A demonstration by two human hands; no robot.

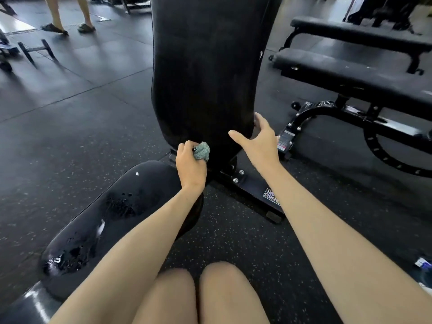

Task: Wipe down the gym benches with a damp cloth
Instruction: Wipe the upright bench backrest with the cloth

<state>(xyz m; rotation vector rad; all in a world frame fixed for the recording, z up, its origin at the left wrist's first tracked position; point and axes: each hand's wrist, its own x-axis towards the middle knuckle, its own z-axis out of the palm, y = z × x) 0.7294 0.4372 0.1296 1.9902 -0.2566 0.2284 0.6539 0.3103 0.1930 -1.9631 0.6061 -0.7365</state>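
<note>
A small grey-green cloth (202, 153) was seen bunched into a ball and gripped in the curled fingers of the left hand (190, 166), held against the bottom edge of the upright black backrest pad (205, 66), near its lower left corner. The right hand (261, 141) was held spread, its thumb stretched across the lower face of the pad and its fingers reaching round the lower right edge; whether the fingertips pressed the pad could not be told. Below the left forearm the black seat pad (121, 206) was found tilted toward the lower left, with wet patches and droplets (70, 253) scattered over its surface. A black steel frame (257, 192) with bolts and a white label was seen under the joint of the two pads, set on the speckled rubber floor (81, 125). Two flat benches (350, 73) were placed side by side to the right. Another person's legs (67, 17), in sandals, were seen at the top left, well apart from the hands.
</note>
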